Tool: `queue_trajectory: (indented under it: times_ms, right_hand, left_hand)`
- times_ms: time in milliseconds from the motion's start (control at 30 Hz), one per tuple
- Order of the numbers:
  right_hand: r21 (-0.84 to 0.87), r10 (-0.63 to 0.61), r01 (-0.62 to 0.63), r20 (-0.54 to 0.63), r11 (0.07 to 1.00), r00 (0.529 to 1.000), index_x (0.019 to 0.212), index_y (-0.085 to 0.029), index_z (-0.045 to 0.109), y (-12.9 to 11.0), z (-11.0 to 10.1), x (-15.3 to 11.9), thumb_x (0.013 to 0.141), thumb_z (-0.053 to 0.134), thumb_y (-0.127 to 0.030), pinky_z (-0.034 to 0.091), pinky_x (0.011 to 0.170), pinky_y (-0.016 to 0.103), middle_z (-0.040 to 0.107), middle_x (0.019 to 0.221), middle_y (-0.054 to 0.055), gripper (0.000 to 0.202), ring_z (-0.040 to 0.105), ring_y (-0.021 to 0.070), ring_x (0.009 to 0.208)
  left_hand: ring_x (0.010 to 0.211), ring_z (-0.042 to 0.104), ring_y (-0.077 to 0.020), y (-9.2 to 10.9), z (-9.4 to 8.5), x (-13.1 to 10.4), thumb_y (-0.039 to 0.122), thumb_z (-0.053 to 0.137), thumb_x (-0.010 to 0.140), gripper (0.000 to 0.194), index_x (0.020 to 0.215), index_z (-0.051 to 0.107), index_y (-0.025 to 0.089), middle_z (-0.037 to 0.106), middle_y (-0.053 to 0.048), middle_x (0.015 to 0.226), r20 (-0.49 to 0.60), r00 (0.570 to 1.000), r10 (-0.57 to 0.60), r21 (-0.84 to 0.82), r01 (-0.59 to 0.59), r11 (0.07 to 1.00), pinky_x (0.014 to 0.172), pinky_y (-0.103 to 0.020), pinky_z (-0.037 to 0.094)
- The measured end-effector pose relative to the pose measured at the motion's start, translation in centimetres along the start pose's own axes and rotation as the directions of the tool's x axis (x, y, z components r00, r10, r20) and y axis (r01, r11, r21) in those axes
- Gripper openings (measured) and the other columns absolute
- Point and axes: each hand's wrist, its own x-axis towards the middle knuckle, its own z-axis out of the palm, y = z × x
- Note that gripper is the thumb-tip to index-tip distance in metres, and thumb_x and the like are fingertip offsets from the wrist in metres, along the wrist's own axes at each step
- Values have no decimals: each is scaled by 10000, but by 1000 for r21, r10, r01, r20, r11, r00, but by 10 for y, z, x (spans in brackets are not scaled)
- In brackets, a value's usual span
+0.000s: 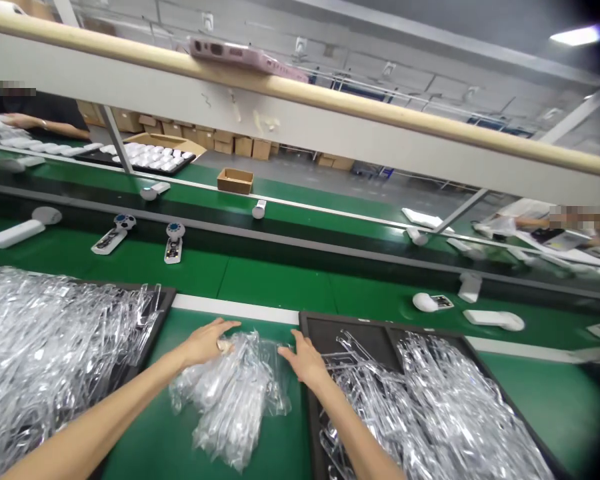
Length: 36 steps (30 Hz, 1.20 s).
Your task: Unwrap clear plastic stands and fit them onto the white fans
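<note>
A clear plastic bag (235, 407) of shiny transparent parts lies on the green work surface between two black trays. At its upper left is my left hand (205, 343), fingers apart, against the bag's edge; whether it grips any film I cannot make out. My right hand (307, 363) is open at the bag's upper right, its thumb near the loose film and its fingers stretched forward. Long clear plastic pieces (55, 360) fill the left tray. More clear pieces (460, 407) are heaped in the divided right tray (365, 337), close beside my right forearm.
Beyond the trays, a green conveyor belt (275, 283) carries white handheld housings (23, 230), some with exposed insides. A small cardboard box (235, 181) stands farther back. A pink phone (245, 57) rests on the overhead rail (380, 100). Other people work at far left and right.
</note>
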Motion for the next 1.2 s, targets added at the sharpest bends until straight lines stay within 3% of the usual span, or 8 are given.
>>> queue_trajectory:
  times_ms: [167, 333, 533, 667, 800, 967, 1100, 1200]
  right_hand:
    - [35, -61, 60, 17, 998, 998, 1062, -188, 561, -16, 30, 25, 772, 594, -192, 395, 732, 279, 603, 1069, 90, 292, 631, 214, 917]
    - [96, -83, 87, -43, 992, 996, 939, -210, 549, -5, 31, 31, 748, 620, -210, 360, 673, 251, 588, 1025, 46, 204, 611, 182, 842]
    - [161, -212, 214, -31, 963, 977, 782, -220, 555, 4, -5, 17, 779, 541, -155, 348, 621, 214, 590, 678, -31, 66, 573, 138, 676]
    - [153, -335, 337, -34, 929, 941, 649, -212, 560, -3, -45, -20, 766, 476, -107, 349, 666, 224, 602, 720, -6, 178, 559, 146, 735]
    - [194, -421, 391, 154, 900, 894, 700, -219, 603, -21, -64, -36, 760, 516, -138, 356, 601, 206, 605, 677, -41, 133, 553, 125, 684]
    - [73, -243, 232, 221, 970, 945, 1117, -172, 556, -49, -28, 16, 761, 665, -232, 446, 675, 262, 646, 857, 5, 377, 600, 157, 780]
    - [-45, -142, 151, 159, 988, 977, 1131, -165, 555, -62, 8, 54, 876, 581, -337, 496, 813, 404, 596, 1106, 61, 309, 600, 192, 943]
    - [-59, -184, 192, 121, 980, 976, 1077, -161, 580, -61, 17, 56, 890, 560, -359, 501, 808, 400, 607, 1079, 51, 273, 605, 181, 927]
  left_hand:
    - [717, 633, -190, 5, 1, 39, 238, 577, 620, 489, 1100, 668, 214, 691, -40, 937, 168, 984, 58, 1, -59, 998, 535, -215, 453]
    - [545, 560, -129, -2, 18, 59, 133, 501, 606, 232, 731, 691, 175, 674, 1, 679, 187, 978, 90, -4, -90, 996, 479, -192, 382]
    - [564, 579, -144, -6, 18, 47, 121, 455, 653, 210, 738, 639, 176, 652, -5, 657, 64, 989, 130, -36, -127, 991, 546, -215, 387]
    - [644, 587, -163, -2, 8, 26, 168, 389, 761, 224, 774, 612, 186, 634, -10, 666, -39, 985, 166, -69, -168, 983, 614, -235, 388]
    - [701, 559, -157, 7, 0, 1, 170, 388, 793, 185, 771, 571, 196, 630, -13, 769, -92, 966, 242, -88, -250, 964, 650, -232, 380]
    - [644, 522, -131, 18, -14, -25, 104, 365, 801, 195, 822, 526, 212, 591, 0, 809, -164, 932, 323, -24, -331, 943, 618, -232, 360]
    - [641, 538, -124, 19, -22, -35, 122, 350, 843, 193, 854, 518, 216, 592, -10, 846, -204, 913, 352, 7, -358, 934, 618, -227, 381]
    - [682, 569, -126, 20, -25, -43, 120, 345, 860, 214, 872, 535, 218, 596, -21, 846, -233, 891, 390, -9, -403, 915, 654, -218, 413]
